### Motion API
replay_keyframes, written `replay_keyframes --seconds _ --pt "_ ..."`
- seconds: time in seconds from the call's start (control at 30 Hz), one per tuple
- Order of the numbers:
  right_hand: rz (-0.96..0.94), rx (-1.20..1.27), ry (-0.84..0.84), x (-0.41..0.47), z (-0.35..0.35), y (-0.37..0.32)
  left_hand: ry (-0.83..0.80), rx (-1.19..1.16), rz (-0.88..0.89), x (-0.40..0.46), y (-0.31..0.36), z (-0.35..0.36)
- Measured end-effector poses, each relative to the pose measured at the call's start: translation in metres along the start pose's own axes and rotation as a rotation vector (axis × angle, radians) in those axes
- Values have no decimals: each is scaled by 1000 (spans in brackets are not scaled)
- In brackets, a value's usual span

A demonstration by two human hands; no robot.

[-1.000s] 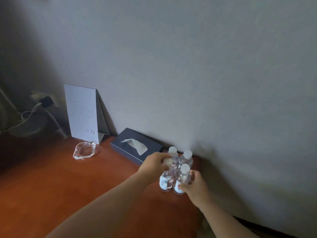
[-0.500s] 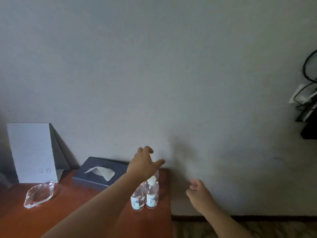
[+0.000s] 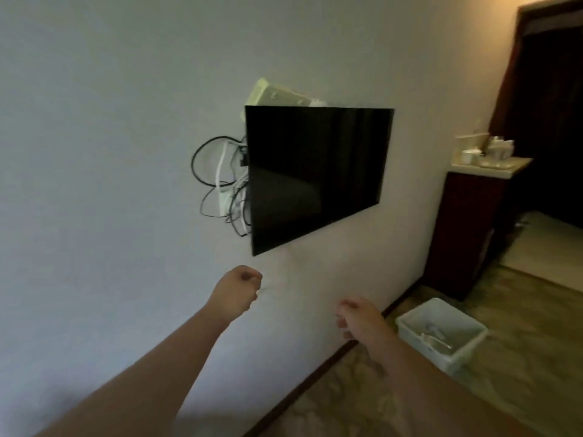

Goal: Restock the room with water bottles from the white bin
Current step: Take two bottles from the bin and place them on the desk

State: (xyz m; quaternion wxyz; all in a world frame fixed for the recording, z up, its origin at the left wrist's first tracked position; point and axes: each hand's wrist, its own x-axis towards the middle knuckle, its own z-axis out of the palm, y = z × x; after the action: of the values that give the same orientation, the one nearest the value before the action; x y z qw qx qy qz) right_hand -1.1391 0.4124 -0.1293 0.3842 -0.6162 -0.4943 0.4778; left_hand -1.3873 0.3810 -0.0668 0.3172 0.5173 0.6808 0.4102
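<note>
The white bin [image 3: 454, 357] stands on the carpet at the lower right, close to the wall. Clear water bottles [image 3: 435, 335] lie in its bottom. My left hand [image 3: 238, 290] is raised before the bare wall, fingers curled into a loose fist, holding nothing. My right hand [image 3: 358, 320] hangs lower, just left of the bin, fingers curled and empty. The table with the standing bottles is out of view.
A black wall-mounted TV [image 3: 315, 178] hangs ahead with tangled cables [image 3: 220, 184] at its left edge. A dark cabinet [image 3: 467, 228] with cups on its light top stands at the right, beside a dark doorway [image 3: 552, 121]. Patterned carpet covers the floor.
Both hands let go of the bottles on the table and drew back. The view swung right, away from the table, to the TV wall and the white bin.
</note>
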Motion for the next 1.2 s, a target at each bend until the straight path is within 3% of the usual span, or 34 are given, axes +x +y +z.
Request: replay_keyframes --seconds 0.23,0.43,0.67,0.9,1.2 --pt "84 235 269 45 -250 23 -246 -114 91 15 127 251" --pt "102 301 400 74 -375 52 -380 -233 100 30 203 400" --pt "149 289 449 166 -457 95 -490 -244 96 94 220 536" --pt "270 213 469 309 -522 131 -500 -280 -11 234 230 669" --pt "430 162 410 474 -584 175 -545 -204 -108 353 223 795"
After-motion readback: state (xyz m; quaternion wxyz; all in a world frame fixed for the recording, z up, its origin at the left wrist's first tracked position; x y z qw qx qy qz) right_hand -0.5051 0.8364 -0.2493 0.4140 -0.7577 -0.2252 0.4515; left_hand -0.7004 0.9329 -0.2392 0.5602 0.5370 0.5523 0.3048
